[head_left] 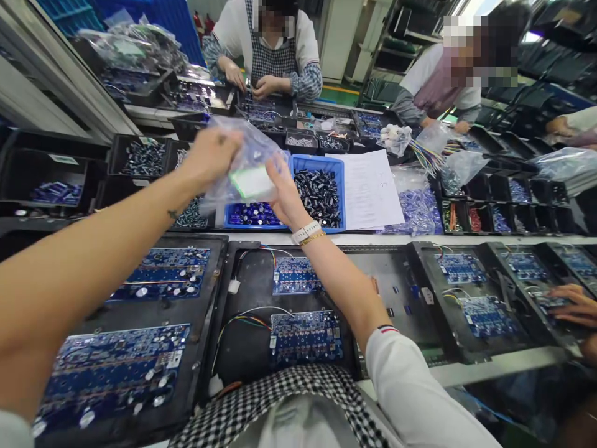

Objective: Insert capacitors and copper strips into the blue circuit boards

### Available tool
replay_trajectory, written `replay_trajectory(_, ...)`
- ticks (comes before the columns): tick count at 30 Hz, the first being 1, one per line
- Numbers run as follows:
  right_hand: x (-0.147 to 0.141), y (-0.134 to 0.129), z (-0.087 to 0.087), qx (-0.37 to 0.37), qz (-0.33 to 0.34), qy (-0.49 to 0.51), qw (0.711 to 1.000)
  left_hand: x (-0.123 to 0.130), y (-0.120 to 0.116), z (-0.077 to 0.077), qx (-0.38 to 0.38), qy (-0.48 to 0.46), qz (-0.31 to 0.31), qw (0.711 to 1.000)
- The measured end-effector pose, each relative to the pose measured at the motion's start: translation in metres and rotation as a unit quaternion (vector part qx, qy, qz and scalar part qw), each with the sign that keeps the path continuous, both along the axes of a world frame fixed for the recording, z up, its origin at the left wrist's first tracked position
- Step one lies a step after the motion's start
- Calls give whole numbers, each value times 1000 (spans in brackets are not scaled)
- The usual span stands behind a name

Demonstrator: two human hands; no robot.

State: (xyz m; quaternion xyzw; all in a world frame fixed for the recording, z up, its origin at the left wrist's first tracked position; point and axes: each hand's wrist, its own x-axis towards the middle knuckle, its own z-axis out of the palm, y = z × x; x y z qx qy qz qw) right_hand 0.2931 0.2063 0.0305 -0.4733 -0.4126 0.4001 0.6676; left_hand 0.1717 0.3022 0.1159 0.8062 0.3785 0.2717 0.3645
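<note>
- Plastic bag [255, 138], clear, is up off the bench, between both hands, above the left part of the blue bins. Head view, the only one.
- Left hand [215, 154]: narrow grip, fingers closed on the bag's left side.
- Right hand [285, 194]: holding the bag's right side, thumb by the label; fingers partly hidden, exact spread can't tell.
- Step in hand: bag held up two-handed over the parts. Judgement: thin, loose film, so any shift calls for a grip on both sides.
- Label [257, 183], white with green edge, on or in the bag; text unreadable.
- Blue bin [342, 194], right part: black cylindrical parts [317, 193]. Purple parts [249, 214] sit left, under the bag; one bin or two, can't tell.
- Paper [368, 190], right of the bin: printed rows too small, one mark maybe "17".
- No brand readable. Watch [306, 233], white band, right wrist.
- Near side: circuit boards [305, 336] in black trays [242, 361], wires at left ends.
- Far side: person [275, 56], both hands on something small. Far right: second person [443, 81]. Right edge: another person's hand [576, 305] over a board.
</note>
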Motion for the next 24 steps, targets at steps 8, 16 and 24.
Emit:
replay_trajectory(8, 69, -253, 57, -35, -357, -381, 852, 60, -54, -61, 84, 166, -243, 952)
replay_trajectory(16, 3, -612, -31, -523, -623, -400, 422, 158, -118, -136, 173, 208, -154, 950)
replay_trajectory(24, -57, -622, -234, -616, -322, -283, 661, 174, -107, -140, 287, 217, -154, 920)
